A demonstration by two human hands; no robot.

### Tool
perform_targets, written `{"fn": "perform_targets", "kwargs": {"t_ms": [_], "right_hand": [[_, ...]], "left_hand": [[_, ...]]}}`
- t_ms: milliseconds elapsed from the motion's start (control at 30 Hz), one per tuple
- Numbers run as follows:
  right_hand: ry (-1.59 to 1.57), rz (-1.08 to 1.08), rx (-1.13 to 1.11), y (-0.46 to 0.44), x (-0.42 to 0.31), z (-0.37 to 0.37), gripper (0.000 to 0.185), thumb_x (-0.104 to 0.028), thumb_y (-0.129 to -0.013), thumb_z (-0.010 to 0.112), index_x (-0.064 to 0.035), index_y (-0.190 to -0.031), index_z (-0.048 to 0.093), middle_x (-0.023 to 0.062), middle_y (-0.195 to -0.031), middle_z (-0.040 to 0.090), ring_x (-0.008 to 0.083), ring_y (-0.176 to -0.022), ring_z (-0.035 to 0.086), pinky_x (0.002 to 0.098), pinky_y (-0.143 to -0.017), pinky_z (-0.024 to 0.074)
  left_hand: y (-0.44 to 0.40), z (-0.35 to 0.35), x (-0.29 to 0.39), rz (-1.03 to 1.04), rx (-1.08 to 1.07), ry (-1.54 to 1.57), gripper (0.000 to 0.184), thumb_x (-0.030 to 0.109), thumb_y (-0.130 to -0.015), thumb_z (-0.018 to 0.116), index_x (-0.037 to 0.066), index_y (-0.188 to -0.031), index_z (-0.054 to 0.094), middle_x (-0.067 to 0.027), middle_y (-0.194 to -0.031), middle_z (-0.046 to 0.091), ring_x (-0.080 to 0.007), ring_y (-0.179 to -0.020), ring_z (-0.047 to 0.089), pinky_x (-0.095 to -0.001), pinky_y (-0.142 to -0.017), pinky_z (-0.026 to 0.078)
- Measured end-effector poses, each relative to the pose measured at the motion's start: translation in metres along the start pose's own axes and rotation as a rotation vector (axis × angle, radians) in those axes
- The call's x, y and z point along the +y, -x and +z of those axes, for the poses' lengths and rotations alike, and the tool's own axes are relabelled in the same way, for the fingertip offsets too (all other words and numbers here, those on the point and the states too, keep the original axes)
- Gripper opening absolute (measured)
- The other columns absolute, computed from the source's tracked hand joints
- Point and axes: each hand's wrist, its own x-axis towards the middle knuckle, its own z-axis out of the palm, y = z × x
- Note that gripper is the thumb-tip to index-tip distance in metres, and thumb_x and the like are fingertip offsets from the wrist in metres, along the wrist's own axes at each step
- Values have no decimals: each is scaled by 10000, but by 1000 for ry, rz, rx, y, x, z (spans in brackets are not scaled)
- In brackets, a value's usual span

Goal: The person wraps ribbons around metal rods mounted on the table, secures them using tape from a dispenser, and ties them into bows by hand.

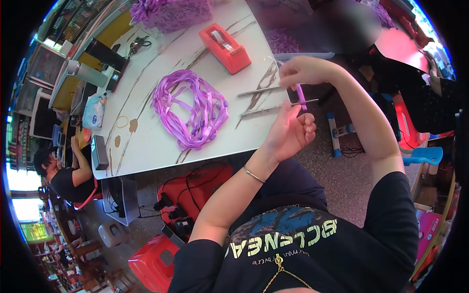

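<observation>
Ribbon (300, 95), purple, at metal rod (261, 111) past desk (141, 156) edge, between half-curled left fingers (308, 122) and loosely bent right fingers (287, 78), hold unclear for both; possible slip off rod tip from uneven pull.

Two bare hands (289, 134) and two slim silver rods (264, 111) at the edge of the white, brown-veined table (234, 134); on it, one red tape dispenser (236, 57) and one looped purple ribbon bundle (199, 119).
</observation>
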Motion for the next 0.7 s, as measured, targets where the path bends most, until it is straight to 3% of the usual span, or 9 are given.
{"fn": "perform_targets", "kwargs": {"t_ms": [100, 167, 533, 700], "right_hand": [[110, -42, -105, 13, 7, 1, 232, -257, -804, 591, -33, -750, 615, 35, -675, 623, 133, -641, 565, 279, -621, 419], [187, 86, -124, 22, 1, 2, 221, -259, -797, 595, -47, -738, 614, 34, -670, 624, 147, -645, 571, 292, -611, 418], [488, 202, -10, 28, 1, 2, 235, -333, -748, 607, -104, -695, 623, -18, -641, 624, 168, -655, 594, 315, -589, 440], [558, 246, 56, 28, 5, 5, 300, -407, -678, 666, -111, -642, 627, -35, -580, 612, 171, -641, 604, 322, -551, 445]], "left_hand": [[-1, 0, 0, 3, 2, -6, 449, 534, -921, 298, 96, -1009, 349, -35, -770, 453, -150, -684, 430, -273, -655, 395], [0, 0, 0, 3, -1, -14, 448, 534, -921, 299, 97, -1009, 347, -33, -767, 449, -150, -684, 430, -272, -655, 396], [0, 5, 0, 11, 34, -25, 438, 532, -918, 316, 106, -1018, 338, -9, -716, 377, -132, -672, 414, -257, -629, 381], [-1, 2, 0, 7, -29, -22, 440, 540, -912, 323, 111, -1009, 338, 2, -709, 369, -129, -663, 413, -251, -620, 372]]}}
